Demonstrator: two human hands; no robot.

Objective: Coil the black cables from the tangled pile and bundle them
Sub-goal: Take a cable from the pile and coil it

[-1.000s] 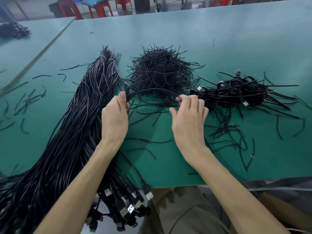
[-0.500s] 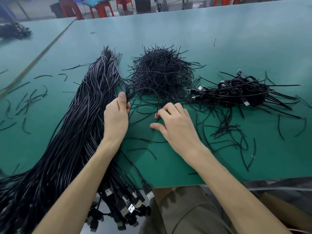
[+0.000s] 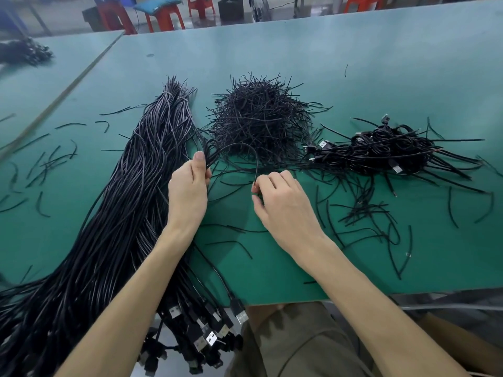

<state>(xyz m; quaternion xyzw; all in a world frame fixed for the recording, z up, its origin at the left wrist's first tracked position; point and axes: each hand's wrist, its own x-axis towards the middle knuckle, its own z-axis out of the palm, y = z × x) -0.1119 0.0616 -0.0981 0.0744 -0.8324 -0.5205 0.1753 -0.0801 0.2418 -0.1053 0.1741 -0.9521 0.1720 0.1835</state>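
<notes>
1. Centrally, over the green tabletop [image 3: 299, 55]: left hand [image 3: 187, 191] gripping a small looped coil of black cable [image 3: 211, 152], fingers and thumb clamped on the loops.
2. Arching rightward from that coil, the cable's free end, pinched between thumb and fingers of right hand [image 3: 283, 205].
3. Lying left of both hands: long cable bundle [image 3: 128, 202], USB plugs [image 3: 206, 333] hanging past the near edge.
4. Heaped beyond the hands: pile of short black ties [image 3: 258, 118].
5. Resting to the right: heap of coiled cables [image 3: 381, 151] with plugs, loose ties strewn around it.
</notes>
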